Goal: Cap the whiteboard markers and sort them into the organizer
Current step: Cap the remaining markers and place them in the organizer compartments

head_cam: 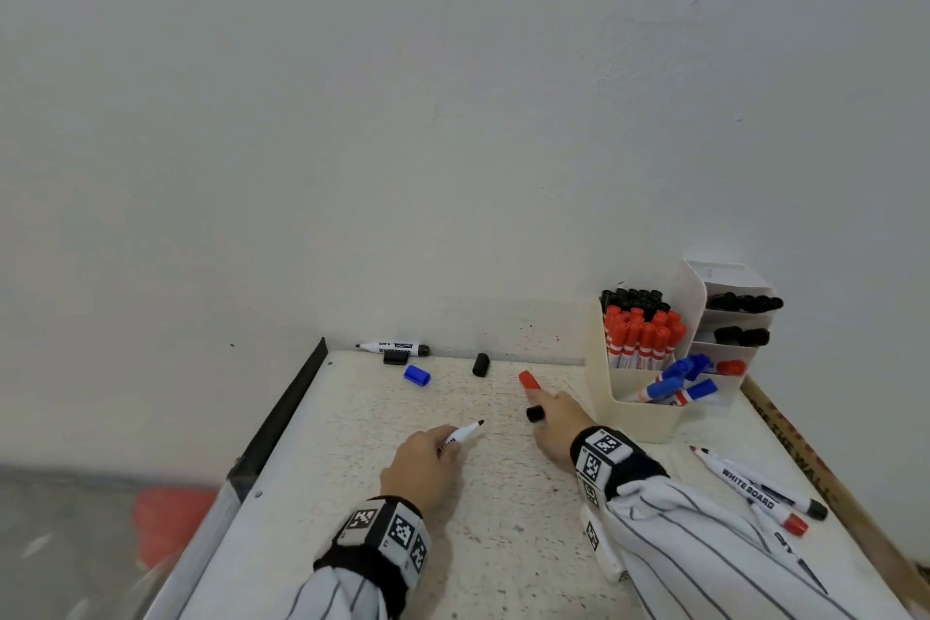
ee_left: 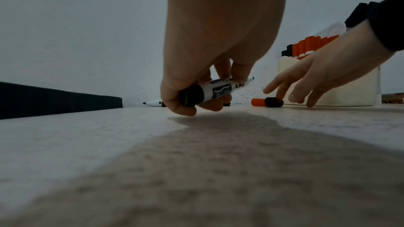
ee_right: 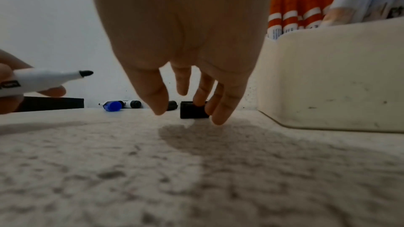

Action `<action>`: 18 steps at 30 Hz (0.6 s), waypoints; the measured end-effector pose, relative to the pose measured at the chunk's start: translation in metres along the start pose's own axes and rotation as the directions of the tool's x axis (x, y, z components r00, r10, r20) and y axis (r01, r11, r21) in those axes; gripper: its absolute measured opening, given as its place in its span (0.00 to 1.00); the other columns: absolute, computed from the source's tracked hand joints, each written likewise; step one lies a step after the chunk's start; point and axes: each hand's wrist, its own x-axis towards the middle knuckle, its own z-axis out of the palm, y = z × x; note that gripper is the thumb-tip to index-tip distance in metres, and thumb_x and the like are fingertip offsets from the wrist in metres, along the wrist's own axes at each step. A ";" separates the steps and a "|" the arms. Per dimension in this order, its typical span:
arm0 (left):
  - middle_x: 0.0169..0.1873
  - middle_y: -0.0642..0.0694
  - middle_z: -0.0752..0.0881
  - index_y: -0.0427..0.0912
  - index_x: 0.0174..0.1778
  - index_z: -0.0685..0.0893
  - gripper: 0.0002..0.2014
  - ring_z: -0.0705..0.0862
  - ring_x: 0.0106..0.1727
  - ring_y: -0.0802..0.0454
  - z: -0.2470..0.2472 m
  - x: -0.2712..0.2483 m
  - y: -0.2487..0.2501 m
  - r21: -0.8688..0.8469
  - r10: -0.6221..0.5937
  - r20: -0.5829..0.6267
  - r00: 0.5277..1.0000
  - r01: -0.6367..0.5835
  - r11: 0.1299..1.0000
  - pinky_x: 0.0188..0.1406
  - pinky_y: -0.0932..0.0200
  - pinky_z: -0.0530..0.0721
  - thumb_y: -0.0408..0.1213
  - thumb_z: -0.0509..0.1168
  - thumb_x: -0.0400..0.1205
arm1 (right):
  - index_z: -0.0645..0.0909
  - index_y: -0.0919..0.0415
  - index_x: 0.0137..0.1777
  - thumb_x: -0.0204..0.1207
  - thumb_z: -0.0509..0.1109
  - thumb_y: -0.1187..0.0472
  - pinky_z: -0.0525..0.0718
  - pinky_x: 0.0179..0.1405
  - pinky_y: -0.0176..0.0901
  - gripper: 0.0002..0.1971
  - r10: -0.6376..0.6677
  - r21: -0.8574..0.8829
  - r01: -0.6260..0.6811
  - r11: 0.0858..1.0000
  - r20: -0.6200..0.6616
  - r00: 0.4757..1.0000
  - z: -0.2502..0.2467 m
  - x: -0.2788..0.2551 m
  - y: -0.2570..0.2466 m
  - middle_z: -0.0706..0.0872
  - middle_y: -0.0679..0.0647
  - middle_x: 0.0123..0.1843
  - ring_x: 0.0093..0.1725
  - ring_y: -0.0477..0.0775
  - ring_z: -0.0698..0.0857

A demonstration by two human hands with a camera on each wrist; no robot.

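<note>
My left hand grips an uncapped black whiteboard marker just above the table, tip pointing up and right; it also shows as the marker and the marker. My right hand reaches down with straight fingers onto a loose black cap lying on the table. In the right wrist view the fingers touch the black cap while the thumb stands apart from it. A red cap lies just behind it. The cream organizer stands to the right.
Near the back wall lie a blue cap, another black cap and an uncapped black marker with a cap beside it. Two uncapped markers, one red and one black, lie at the right. The organizer holds red, black and blue capped markers.
</note>
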 end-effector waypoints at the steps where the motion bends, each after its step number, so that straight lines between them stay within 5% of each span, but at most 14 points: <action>1: 0.60 0.52 0.83 0.57 0.68 0.77 0.16 0.80 0.61 0.52 0.001 0.000 0.000 -0.004 -0.010 -0.003 1.000 0.010 1.000 0.64 0.45 0.77 0.46 0.55 0.84 | 0.66 0.54 0.76 0.79 0.60 0.60 0.76 0.64 0.44 0.24 0.014 0.021 -0.014 1.000 -0.012 1.000 0.000 0.001 0.001 0.74 0.60 0.69 0.65 0.60 0.77; 3: 0.62 0.52 0.82 0.56 0.68 0.77 0.17 0.79 0.62 0.52 0.000 0.000 0.000 -0.016 -0.029 -0.007 1.000 0.029 0.999 0.65 0.46 0.76 0.46 0.56 0.84 | 0.75 0.56 0.61 0.78 0.61 0.56 0.78 0.53 0.41 0.13 0.028 0.035 -0.027 0.999 -0.049 0.998 0.000 -0.001 0.003 0.81 0.58 0.60 0.57 0.57 0.81; 6: 0.63 0.52 0.81 0.55 0.68 0.77 0.17 0.79 0.62 0.51 0.000 0.000 0.001 -0.008 -0.035 -0.002 0.999 0.035 0.999 0.66 0.47 0.76 0.45 0.56 0.83 | 0.67 0.54 0.48 0.77 0.62 0.57 0.73 0.43 0.39 0.06 0.025 0.062 -0.021 0.998 -0.065 0.998 0.002 -0.005 0.004 0.81 0.56 0.48 0.45 0.55 0.79; 9: 0.63 0.51 0.81 0.56 0.68 0.77 0.17 0.78 0.64 0.50 0.000 0.000 0.002 -0.009 -0.033 -0.007 0.999 0.033 0.999 0.66 0.45 0.75 0.45 0.56 0.83 | 0.64 0.54 0.56 0.80 0.58 0.61 0.72 0.41 0.40 0.08 -0.018 0.181 0.038 0.983 -0.108 0.994 0.004 -0.008 -0.001 0.80 0.58 0.46 0.40 0.54 0.77; 12: 0.62 0.50 0.81 0.54 0.68 0.77 0.17 0.78 0.63 0.51 0.000 -0.001 0.002 -0.031 -0.021 -0.023 1.000 0.020 0.999 0.66 0.44 0.75 0.45 0.56 0.84 | 0.69 0.56 0.66 0.81 0.59 0.63 0.71 0.47 0.36 0.14 -0.107 0.308 0.156 0.939 -0.171 0.979 0.003 -0.013 -0.010 0.81 0.58 0.57 0.47 0.51 0.77; 16: 0.62 0.51 0.80 0.56 0.67 0.77 0.16 0.78 0.62 0.52 -0.001 -0.002 0.003 -0.033 0.009 -0.045 0.999 -0.010 0.999 0.66 0.44 0.74 0.44 0.57 0.83 | 0.79 0.55 0.63 0.78 0.62 0.69 0.70 0.60 0.35 0.16 -0.262 0.277 0.312 0.909 -0.203 0.944 0.000 -0.016 -0.014 0.80 0.55 0.60 0.59 0.50 0.76; 18: 0.62 0.52 0.80 0.57 0.68 0.77 0.16 0.77 0.63 0.53 -0.001 -0.003 0.005 -0.041 0.037 -0.043 0.998 -0.039 0.998 0.66 0.46 0.74 0.44 0.58 0.83 | 0.80 0.52 0.61 0.76 0.64 0.70 0.72 0.60 0.32 0.17 -0.302 0.286 0.348 0.893 -0.192 0.934 0.001 -0.018 -0.014 0.80 0.52 0.57 0.55 0.46 0.77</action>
